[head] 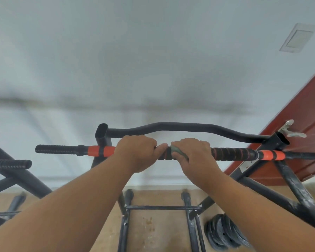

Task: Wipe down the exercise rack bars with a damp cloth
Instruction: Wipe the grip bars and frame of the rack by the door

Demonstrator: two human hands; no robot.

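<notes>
A black horizontal rack bar with orange bands and foam grip runs across the middle of the view. My left hand grips the bar just right of the left orange band. Right beside it, my right hand holds a grey-green cloth wrapped against the bar; only a small fold of the cloth shows between the fingers. Both thumbs nearly touch. Behind the bar runs a curved black bar joining two uprights.
A red-brown door with a metal handle stands at the right. Black frame legs go down to a tan floor. A stack of weight plates lies at lower right. Another black frame stands at left.
</notes>
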